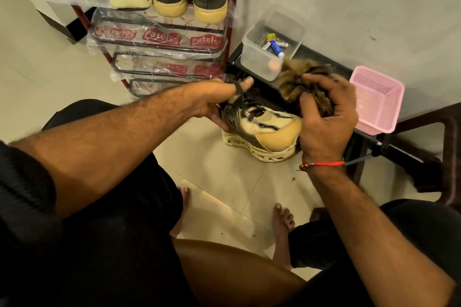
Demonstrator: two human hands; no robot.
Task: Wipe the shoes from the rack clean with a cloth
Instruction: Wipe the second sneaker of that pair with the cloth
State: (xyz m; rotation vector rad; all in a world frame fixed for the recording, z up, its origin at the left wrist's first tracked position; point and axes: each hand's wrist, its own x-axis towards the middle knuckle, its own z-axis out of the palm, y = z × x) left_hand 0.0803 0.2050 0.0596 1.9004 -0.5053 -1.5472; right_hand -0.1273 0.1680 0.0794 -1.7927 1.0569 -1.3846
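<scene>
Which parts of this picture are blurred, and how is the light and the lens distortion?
Head view: the cloth gripped by the right hand is smeared by motion; the shoe held by the left hand stays sharp; warm yellowish light; plastic on the rack shows glare; wide-angle lens bends the edges.

Tan-and-cream shoe (264, 132), brown streaked cloth (299, 82), pink basket (379, 104).

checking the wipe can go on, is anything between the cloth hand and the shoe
Nothing visible. The right hand grips the bunched cloth right at the toe of the shoe, which the left hand holds by its heel end. No other object sits between them.
</scene>
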